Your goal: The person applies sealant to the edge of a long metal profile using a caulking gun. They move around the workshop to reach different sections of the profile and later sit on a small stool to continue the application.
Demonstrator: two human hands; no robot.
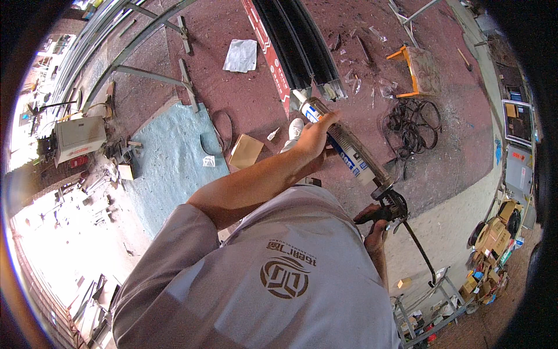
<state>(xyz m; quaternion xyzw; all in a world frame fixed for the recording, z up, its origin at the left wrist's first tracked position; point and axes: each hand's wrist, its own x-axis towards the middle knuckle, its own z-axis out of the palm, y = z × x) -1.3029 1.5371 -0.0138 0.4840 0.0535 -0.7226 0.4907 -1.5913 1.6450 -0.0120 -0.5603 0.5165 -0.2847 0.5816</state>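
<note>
Both hands are on one tool, a caulking gun (pixel 394 203) held slantwise in front of the body, above the floor (pixel 349 17). Left hand (pixel 314 139): wrapped around the front part of the white-and-blue sealant cartridge (pixel 351 158), near its nozzle end. Right hand (pixel 376 230): closed about the dark handle at the rear, close to the shirt (pixel 279 244); exact finger placement on the trigger is partly hidden — cannot tell whether it is squeezed. The hands are well apart along the tool. The pale nozzle (pixel 299 95) points up and leftward, near the ends of the long black profiles (pixel 296 41); whether it touches them cannot be told. A thin rod (pixel 419 251) runs back from the handle, bent at its tip. Surroundings: a red-and-white strip (pixel 279 75) alongside the profiles, a white sheet (pixel 240 56) to their left, an orange-framed stool (pixel 423 71) to their right — tangled black cable (pixel 401 125) just below it. A cardboard box (pixel 246 151) sits beside a blue-green mat (pixel 168 168).
</note>
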